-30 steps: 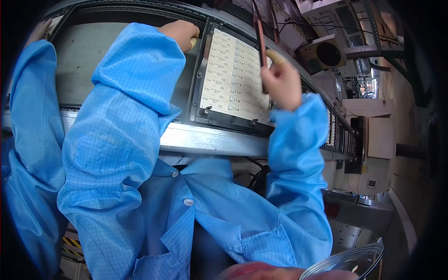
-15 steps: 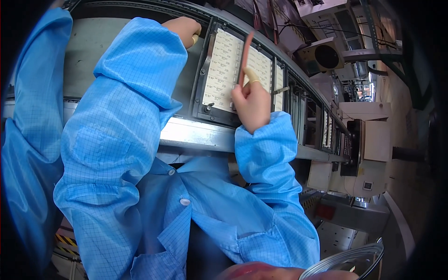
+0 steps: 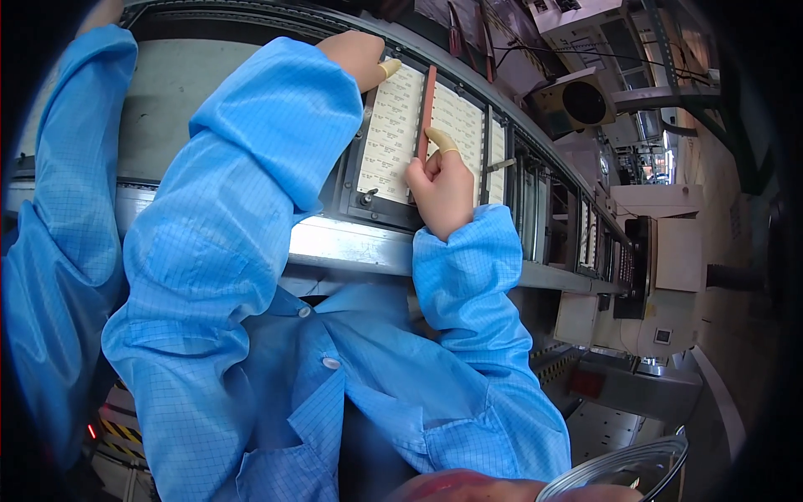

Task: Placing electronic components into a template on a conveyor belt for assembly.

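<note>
A framed panel of white boards in a dark metal carrier frame lies on the conveyor in front of me. Across it, between two columns of boards, rests a thin reddish-brown strip. My right hand pinches the near part of that strip, a yellow finger cot on one finger. My left hand reaches to the panel's far left corner; its cotted fingertip touches the edge there. The rest of its fingers are hidden behind the back of the hand and the sleeve.
A metal rail runs along the conveyor's near side. Another person's blue sleeve reaches over the belt at left. More carriers sit farther right along the line. A beige box with a round black opening stands beyond.
The strip came down from a tilted, raised position to lie along the panel, my right hand with it. My left hand moved right onto the panel's far left corner.
</note>
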The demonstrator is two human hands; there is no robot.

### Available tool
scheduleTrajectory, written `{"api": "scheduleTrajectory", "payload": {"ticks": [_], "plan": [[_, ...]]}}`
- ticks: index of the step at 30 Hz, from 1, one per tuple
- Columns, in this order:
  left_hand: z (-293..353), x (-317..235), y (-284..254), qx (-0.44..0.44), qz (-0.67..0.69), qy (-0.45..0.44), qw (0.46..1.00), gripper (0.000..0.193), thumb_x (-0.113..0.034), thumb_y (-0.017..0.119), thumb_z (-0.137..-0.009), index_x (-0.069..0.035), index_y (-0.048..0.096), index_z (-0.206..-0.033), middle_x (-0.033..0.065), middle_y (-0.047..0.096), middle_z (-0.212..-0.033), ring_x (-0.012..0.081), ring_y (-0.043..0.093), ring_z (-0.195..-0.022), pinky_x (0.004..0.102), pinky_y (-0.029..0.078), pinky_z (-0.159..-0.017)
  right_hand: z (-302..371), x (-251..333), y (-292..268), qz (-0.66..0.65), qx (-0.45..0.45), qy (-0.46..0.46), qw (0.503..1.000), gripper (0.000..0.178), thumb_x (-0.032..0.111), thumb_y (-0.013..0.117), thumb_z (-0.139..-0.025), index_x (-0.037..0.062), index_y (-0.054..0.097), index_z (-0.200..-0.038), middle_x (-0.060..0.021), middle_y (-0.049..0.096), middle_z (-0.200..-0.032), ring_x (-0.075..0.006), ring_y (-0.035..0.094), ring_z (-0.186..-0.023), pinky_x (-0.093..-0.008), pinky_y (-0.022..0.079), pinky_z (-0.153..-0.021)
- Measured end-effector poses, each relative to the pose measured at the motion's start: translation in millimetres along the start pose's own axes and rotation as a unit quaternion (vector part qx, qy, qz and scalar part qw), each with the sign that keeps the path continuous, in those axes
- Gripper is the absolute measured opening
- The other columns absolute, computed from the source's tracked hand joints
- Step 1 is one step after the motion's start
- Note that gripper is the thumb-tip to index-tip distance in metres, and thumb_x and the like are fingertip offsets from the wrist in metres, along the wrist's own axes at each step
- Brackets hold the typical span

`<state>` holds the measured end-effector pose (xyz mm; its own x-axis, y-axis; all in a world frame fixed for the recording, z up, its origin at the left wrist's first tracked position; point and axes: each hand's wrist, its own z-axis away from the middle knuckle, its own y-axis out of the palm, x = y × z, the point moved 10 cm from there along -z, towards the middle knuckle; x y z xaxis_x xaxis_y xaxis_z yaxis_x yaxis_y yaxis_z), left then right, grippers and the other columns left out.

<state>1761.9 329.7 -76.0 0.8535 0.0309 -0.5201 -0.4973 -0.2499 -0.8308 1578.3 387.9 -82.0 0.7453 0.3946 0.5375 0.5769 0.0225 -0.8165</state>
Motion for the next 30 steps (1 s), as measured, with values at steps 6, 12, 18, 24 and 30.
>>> {"api": "scheduleTrajectory", "payload": {"ticks": [6,12,18,24,30], "plan": [[-12,-2,12,0.081,-0.052,-0.035,0.995,0.032,-0.03,0.054,-0.086,0.0,0.063,-0.092,0.015,0.064,-0.089,0.0281,0.063,-0.083,0.0372,0.049,-0.074,0,-2,3,-0.018,0.011,0.01,1.0,0.046,0.005,0.06,-0.075,-0.0009,0.048,-0.119,-0.0001,0.043,-0.054,-0.0078,0.043,-0.05,-0.0245,0.039,-0.049],[-6,-70,25,0.082,0.014,0.092,0.992,0.028,-0.027,0.058,-0.081,-0.001,0.064,-0.085,0.0176,0.064,-0.081,0.0315,0.062,-0.077,0.0399,0.048,-0.071,1,-10,2,-0.025,0.004,0.037,0.999,0.06,0.007,0.06,-0.076,-0.0032,0.031,-0.128,-0.0017,0.047,-0.053,-0.0096,0.047,-0.049,-0.0262,0.04,-0.048],[11,-91,42,0.144,-0.016,0.201,0.969,0.029,-0.029,0.059,-0.08,0.0,0.061,-0.078,0.0169,0.061,-0.072,0.0327,0.06,-0.072,0.0409,0.046,-0.064,-3,-5,6,-0.032,0.005,0.02,0.999,0.056,0.013,0.064,-0.077,-0.0021,0.037,-0.123,-0.0025,0.048,-0.052,-0.0102,0.047,-0.047,-0.0271,0.04,-0.047],[13,-20,-27,0.013,0.037,0.131,0.991,0.028,-0.03,0.059,-0.083,-0.002,0.06,-0.079,0.0145,0.059,-0.068,0.0271,0.056,-0.06,0.0367,0.043,-0.056,1,-11,0,-0.136,0.032,0.035,0.99,0.038,0.014,0.065,-0.079,0.0006,0.052,-0.111,-0.0002,0.053,-0.057,-0.006,0.048,-0.051,-0.0226,0.038,-0.048],[19,73,-51,0.033,-0.021,-0.069,0.997,0.026,-0.027,0.057,-0.079,-0.003,0.065,-0.087,0.0201,0.061,-0.096,0.0332,0.058,-0.092,0.0383,0.045,-0.077,-14,8,-34,-0.148,-0.064,0.028,0.986,0.023,0.018,0.067,-0.079,0.0028,0.061,-0.094,0.0041,0.043,-0.053,-0.0057,0.041,-0.051,-0.0229,0.034,-0.046]]}}
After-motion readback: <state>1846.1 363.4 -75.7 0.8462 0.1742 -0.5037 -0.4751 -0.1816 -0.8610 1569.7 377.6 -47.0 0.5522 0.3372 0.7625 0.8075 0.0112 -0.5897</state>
